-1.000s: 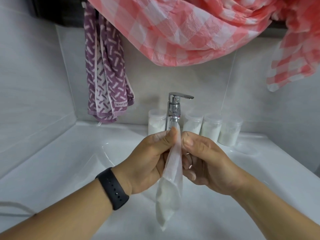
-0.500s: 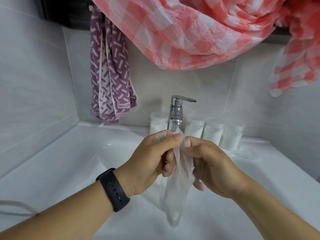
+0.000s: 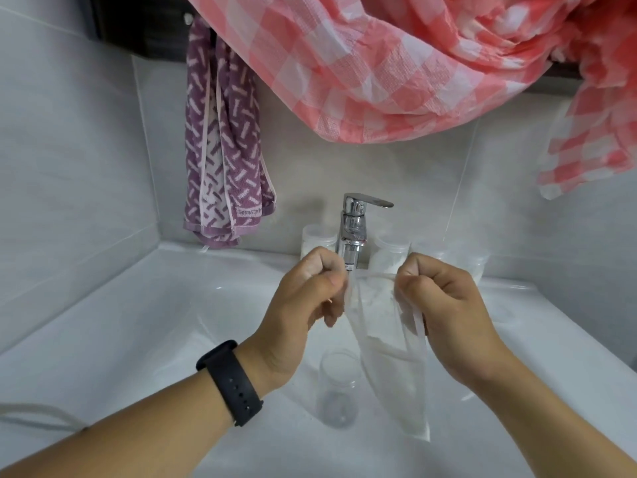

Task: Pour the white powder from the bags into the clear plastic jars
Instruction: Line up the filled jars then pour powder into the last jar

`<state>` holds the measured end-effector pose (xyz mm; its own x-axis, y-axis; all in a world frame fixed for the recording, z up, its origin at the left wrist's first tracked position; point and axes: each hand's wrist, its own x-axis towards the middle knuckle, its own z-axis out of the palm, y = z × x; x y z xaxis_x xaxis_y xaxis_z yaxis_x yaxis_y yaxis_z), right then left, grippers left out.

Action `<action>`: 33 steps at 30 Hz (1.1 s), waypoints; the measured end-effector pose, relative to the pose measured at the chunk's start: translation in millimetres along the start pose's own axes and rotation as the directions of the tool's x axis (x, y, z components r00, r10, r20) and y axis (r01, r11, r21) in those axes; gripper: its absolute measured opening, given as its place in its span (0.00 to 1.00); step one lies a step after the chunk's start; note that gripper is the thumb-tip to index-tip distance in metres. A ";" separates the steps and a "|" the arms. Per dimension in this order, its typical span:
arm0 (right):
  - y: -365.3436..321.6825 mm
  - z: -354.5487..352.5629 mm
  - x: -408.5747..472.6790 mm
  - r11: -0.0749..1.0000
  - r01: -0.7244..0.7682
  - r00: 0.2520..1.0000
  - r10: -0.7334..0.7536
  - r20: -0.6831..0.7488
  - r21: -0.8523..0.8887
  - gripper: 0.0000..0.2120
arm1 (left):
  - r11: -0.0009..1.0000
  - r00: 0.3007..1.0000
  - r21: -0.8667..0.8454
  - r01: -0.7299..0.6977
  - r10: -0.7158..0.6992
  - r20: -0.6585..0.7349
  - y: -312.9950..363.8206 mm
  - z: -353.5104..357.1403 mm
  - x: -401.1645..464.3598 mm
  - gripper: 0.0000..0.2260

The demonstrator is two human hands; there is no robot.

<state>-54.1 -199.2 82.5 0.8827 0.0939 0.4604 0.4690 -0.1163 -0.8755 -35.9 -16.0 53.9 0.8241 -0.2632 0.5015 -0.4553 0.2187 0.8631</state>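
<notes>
A clear plastic bag (image 3: 389, 343) with white powder in its lower part hangs over the white basin. My left hand (image 3: 306, 305) pinches the bag's top left edge and my right hand (image 3: 444, 312) pinches its top right edge, so the mouth is stretched wide between them. Below the bag, an open clear plastic jar (image 3: 339, 388) stands in the basin; it looks empty. Behind my hands, several clear jars (image 3: 387, 257) holding white powder stand in a row beside the tap.
A chrome tap (image 3: 353, 229) rises at the back of the white sink (image 3: 138, 322). A purple patterned towel (image 3: 224, 150) hangs on the wall at left. A pink checked cloth (image 3: 396, 63) drapes overhead. Grey tiled walls close in the left and back.
My hands have moved apart, pulling the bag's mouth open. The bag was pinched flat between them before. The jar in the basin has come into view below the bag.
</notes>
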 end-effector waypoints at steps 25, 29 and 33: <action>44.6 20.2 5.0 0.741 -0.429 0.887 0.454 0.085 0.516 0.23 | 0.978 0.898 0.131 0.162 -0.091 -0.431 -10.4 -0.4 1.8 0.16; 43.0 43.4 -11.4 0.787 -0.466 0.882 0.376 0.285 0.404 0.26 | 0.970 0.968 0.144 0.194 -0.166 -0.189 -18.6 6.8 -3.7 0.16; 49.2 25.0 -2.0 0.699 -0.461 0.878 0.450 0.165 0.547 0.25 | 0.963 0.981 0.211 0.168 -0.141 -0.137 -20.7 13.8 -5.5 0.20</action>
<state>-33.5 -180.4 34.8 0.9810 0.1933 -0.0143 -0.0952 0.4162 -0.9043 -35.7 -32.1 34.1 0.9182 -0.1604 0.3621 -0.3714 -0.0317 0.9279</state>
